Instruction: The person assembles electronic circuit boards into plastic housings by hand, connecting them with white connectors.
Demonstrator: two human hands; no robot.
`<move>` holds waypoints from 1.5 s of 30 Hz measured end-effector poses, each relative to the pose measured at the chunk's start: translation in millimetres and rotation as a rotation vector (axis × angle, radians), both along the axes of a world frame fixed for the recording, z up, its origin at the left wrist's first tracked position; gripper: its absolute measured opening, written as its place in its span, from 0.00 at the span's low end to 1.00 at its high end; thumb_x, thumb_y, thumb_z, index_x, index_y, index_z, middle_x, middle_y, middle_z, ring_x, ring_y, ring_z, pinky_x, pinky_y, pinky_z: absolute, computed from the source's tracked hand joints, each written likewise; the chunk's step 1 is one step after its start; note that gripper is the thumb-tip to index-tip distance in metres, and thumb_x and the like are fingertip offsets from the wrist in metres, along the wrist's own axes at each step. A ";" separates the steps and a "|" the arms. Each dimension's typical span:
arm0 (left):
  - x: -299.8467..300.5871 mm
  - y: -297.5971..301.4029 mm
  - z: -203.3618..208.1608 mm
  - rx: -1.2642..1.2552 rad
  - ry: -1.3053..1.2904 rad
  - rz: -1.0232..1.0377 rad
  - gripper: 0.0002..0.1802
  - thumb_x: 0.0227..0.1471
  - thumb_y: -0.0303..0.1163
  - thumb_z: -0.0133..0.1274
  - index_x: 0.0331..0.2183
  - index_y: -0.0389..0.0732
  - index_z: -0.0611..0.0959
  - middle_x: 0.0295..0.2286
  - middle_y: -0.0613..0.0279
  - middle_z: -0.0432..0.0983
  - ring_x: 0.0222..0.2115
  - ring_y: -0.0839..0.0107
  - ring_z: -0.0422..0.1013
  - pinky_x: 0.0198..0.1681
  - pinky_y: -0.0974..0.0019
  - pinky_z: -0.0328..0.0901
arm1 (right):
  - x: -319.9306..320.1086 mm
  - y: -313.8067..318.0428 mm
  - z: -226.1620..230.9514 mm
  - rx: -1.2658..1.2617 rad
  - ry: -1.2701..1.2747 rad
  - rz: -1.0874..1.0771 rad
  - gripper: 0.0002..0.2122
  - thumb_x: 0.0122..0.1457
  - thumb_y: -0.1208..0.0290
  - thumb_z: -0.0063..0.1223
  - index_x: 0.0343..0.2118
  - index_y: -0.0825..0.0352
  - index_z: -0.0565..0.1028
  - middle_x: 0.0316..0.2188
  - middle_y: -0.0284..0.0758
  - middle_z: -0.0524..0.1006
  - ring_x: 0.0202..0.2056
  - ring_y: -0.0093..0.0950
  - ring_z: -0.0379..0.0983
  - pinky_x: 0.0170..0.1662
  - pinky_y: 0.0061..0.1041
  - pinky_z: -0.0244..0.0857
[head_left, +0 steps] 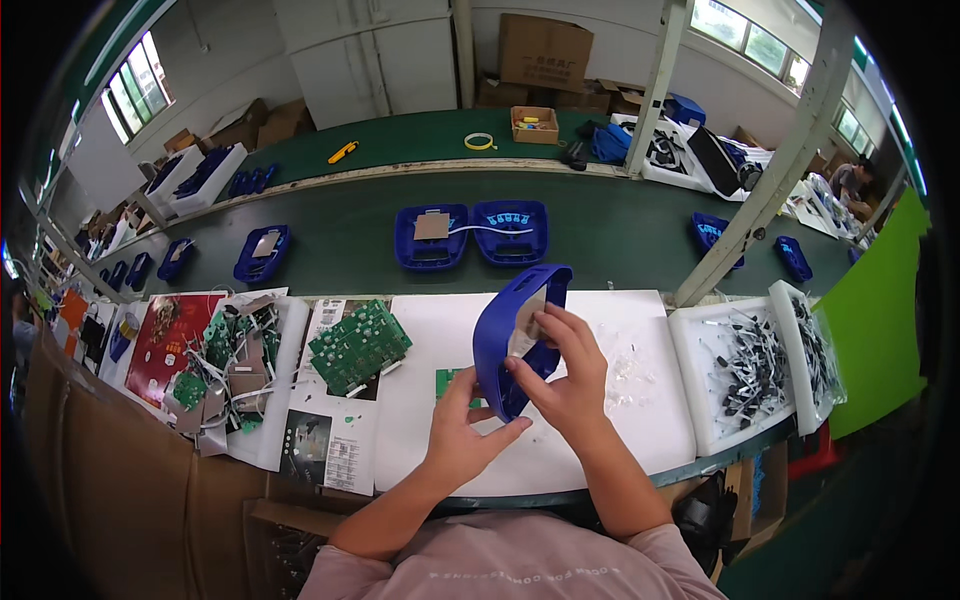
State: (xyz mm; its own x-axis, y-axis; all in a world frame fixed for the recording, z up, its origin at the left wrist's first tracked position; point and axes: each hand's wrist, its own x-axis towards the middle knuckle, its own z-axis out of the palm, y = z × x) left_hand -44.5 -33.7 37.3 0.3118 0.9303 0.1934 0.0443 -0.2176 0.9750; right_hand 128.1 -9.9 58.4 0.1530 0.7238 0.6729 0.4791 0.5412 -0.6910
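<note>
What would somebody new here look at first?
Probably the blue plastic shell, held tilted in the left hand, with the right hand at its open side. Then perhaps the bright green sheet at far right, or the black parts heaped in a white tray nearby.

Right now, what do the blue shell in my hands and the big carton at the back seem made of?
Blue shell: probably moulded plastic, satin, given its even colour and smooth, rounded wall. Carton: likely cardboard, matte, given its brown, flat panels.
</note>
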 end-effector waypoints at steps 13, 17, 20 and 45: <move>4.9 1.0 9.1 -0.287 -0.464 -0.163 0.41 0.48 0.16 0.64 0.60 0.34 0.63 0.54 0.54 0.67 0.52 0.64 0.71 0.53 0.60 0.74 | 6.5 -2.5 15.4 0.041 -0.419 -0.137 0.21 0.53 0.73 0.66 0.51 0.67 0.78 0.46 0.43 0.73 0.47 0.40 0.72 0.44 0.34 0.71; 0.4 2.2 9.1 -0.282 -0.451 -0.191 0.40 0.47 0.16 0.63 0.60 0.35 0.64 0.55 0.55 0.67 0.52 0.65 0.71 0.52 0.61 0.74 | 6.5 -4.1 21.7 0.076 -0.457 -0.181 0.20 0.52 0.69 0.65 0.49 0.68 0.79 0.44 0.40 0.75 0.46 0.40 0.72 0.45 0.36 0.68; -5.0 1.8 9.1 -0.303 -0.452 -0.205 0.41 0.47 0.16 0.63 0.61 0.35 0.64 0.55 0.55 0.67 0.53 0.64 0.70 0.52 0.61 0.74 | 6.6 -5.5 23.1 0.130 -0.550 -0.196 0.19 0.52 0.69 0.65 0.47 0.68 0.80 0.43 0.37 0.76 0.46 0.38 0.72 0.50 0.38 0.64; -303.2 379.2 -36.2 -0.494 0.075 0.602 0.18 0.52 0.19 0.49 0.46 0.35 0.79 0.38 0.51 0.77 0.39 0.57 0.77 0.45 0.42 0.76 | 30.3 -66.9 -9.0 -0.205 -0.679 -0.396 0.12 0.48 0.79 0.58 0.38 0.65 0.78 0.36 0.36 0.73 0.44 0.40 0.71 0.63 0.53 0.50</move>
State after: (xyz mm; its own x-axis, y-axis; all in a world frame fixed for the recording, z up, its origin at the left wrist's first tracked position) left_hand -347.7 345.5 1.1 -0.2781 0.9163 -0.2884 0.0868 0.3230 0.9424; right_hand 158.4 -76.7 49.3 0.0296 0.8205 0.5709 0.9591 0.1376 -0.2474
